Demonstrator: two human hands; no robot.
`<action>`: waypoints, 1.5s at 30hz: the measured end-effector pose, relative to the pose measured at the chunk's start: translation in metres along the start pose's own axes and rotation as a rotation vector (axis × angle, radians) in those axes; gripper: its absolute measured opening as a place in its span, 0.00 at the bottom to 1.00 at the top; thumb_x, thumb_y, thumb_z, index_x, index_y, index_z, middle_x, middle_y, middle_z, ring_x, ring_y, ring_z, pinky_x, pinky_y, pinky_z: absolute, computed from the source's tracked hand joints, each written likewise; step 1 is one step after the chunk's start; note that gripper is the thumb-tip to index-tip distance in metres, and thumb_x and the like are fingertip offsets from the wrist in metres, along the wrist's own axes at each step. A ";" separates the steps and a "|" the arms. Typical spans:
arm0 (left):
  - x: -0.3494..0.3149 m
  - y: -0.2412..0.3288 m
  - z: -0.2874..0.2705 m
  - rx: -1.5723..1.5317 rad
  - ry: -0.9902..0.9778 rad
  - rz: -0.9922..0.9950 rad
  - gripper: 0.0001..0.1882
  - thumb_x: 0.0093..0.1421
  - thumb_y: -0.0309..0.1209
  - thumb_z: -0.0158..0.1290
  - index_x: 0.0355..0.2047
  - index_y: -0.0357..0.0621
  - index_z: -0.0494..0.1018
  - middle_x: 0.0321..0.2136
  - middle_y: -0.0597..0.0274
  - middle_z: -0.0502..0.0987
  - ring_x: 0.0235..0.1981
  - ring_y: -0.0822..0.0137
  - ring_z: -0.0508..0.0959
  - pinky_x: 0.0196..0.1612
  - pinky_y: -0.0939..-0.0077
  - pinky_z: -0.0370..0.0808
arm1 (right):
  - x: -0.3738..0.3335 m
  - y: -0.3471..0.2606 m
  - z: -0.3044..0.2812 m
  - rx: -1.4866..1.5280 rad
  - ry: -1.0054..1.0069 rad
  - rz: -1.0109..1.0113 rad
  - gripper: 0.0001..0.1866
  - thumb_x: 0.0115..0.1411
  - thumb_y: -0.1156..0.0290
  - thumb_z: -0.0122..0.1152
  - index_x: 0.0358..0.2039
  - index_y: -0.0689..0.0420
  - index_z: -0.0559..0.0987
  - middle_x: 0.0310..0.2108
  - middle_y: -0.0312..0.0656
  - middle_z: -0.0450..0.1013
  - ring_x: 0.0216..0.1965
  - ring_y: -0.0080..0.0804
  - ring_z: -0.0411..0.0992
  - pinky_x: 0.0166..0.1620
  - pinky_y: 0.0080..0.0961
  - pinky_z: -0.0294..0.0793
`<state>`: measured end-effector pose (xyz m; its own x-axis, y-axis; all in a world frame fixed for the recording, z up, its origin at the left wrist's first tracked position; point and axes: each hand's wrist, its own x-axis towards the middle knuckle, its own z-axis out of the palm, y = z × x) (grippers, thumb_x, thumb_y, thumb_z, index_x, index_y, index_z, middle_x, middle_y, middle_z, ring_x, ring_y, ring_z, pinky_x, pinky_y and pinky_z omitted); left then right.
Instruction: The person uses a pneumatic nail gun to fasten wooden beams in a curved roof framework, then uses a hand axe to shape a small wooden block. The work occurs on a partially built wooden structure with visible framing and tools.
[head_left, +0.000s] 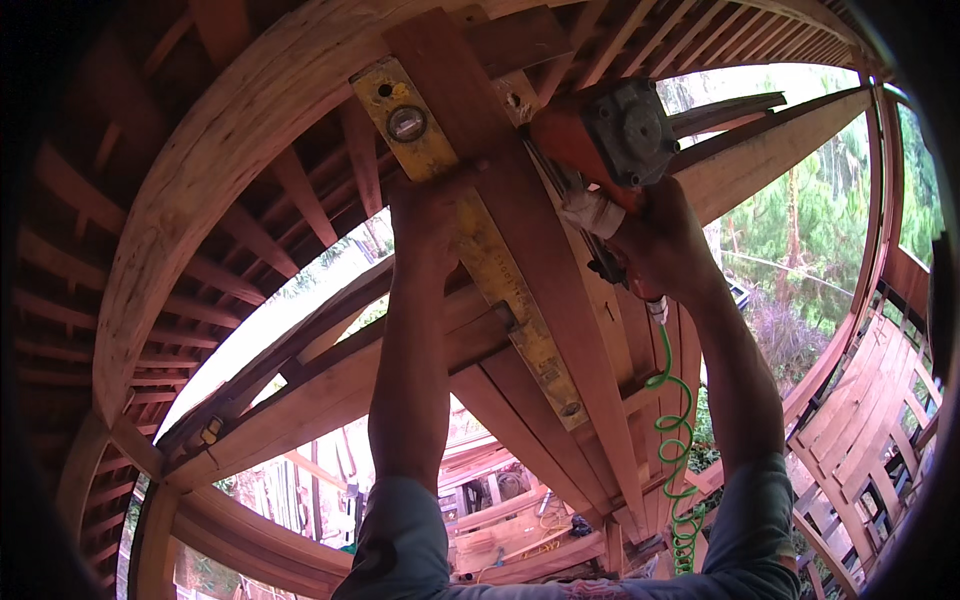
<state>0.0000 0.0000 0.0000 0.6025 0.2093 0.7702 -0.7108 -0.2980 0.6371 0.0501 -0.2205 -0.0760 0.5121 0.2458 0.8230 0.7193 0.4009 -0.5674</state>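
Note:
My left hand [432,215] is wrapped round a long yellow spirit level [500,265], pressing it along the side of a reddish wooden board [545,265]. The level's round vial [407,123] shows above my fingers. On the board's other side, my right hand [668,240] grips the handle of an orange and black nail gun [570,140]. The gun's nose is near the board, but whether it touches is hidden. From the handle's base hangs a green coiled air hose [675,440]. Both arms are raised.
A curved wooden beam [160,200] and many rafters [305,195] arch overhead. Long beams [330,400] cross at both sides; a small yellow and black object [211,430] rests on the left one. Planks [860,400] lie lower right. Lumber and tools [510,520] lie below.

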 end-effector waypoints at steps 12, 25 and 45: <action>-0.001 -0.003 0.004 -0.010 0.008 0.059 0.24 0.53 0.18 0.63 0.52 0.32 0.74 0.45 0.54 0.81 0.44 0.64 0.82 0.49 0.69 0.79 | -0.002 0.009 -0.001 0.031 0.003 0.042 0.11 0.63 0.64 0.66 0.36 0.60 0.81 0.17 0.28 0.70 0.17 0.11 0.66 0.20 0.17 0.61; 0.008 -0.011 -0.005 0.039 0.022 0.176 0.17 0.51 0.20 0.63 0.43 0.34 0.79 0.37 0.58 0.82 0.36 0.69 0.81 0.42 0.73 0.77 | -0.004 -0.012 0.004 -0.102 0.082 0.210 0.12 0.63 0.65 0.64 0.37 0.62 0.79 0.17 0.32 0.70 0.15 0.15 0.66 0.20 0.18 0.66; 0.001 -0.001 0.004 -0.073 0.027 0.112 0.22 0.50 0.16 0.61 0.48 0.35 0.75 0.40 0.57 0.81 0.41 0.65 0.82 0.46 0.72 0.80 | 0.055 -0.044 -0.012 -0.107 0.132 -0.007 0.18 0.62 0.57 0.66 0.38 0.60 0.77 0.16 0.34 0.67 0.13 0.19 0.65 0.17 0.22 0.65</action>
<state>0.0026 -0.0028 -0.0003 0.5085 0.2043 0.8365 -0.7982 -0.2525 0.5469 0.0526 -0.2353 -0.0062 0.5593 0.1225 0.8199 0.7652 0.3043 -0.5674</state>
